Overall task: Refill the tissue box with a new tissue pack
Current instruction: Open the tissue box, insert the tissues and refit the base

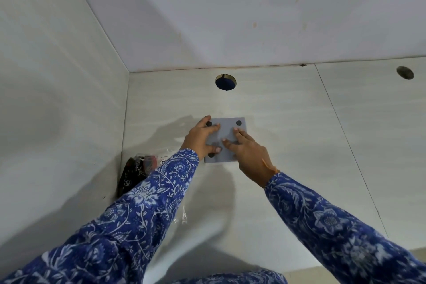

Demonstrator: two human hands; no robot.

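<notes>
**Both hands pressed flat on grey square in tiled corner**

Grey square piece, flat against pale tiled surface, just below round hole showing blue inside. Dark round spots at three visible corners of the square; fourth corner hidden under right hand. Not possible to tell whether this square belongs to the tissue box; no tissue pack identifiable with certainty.

Left hand laid over the square's left edge, fingers spread and extended, thumb near the lower left dark spot; open, pressing rather than clasping. Right hand resting on the square's lower right part, fingers stretched flat and pointing up-left; likewise open, nothing enclosed. Orange thread around the right wrist. Both arms in blue floral sleeves, reaching in from the bottom of the view.

Left of the square, tucked into the corner where two tiled walls meet, dark patterned item in clear crinkled plastic wrapping, partly hidden behind the left sleeve. Second round hole well apart, far right, near the upper tile seam.
</notes>
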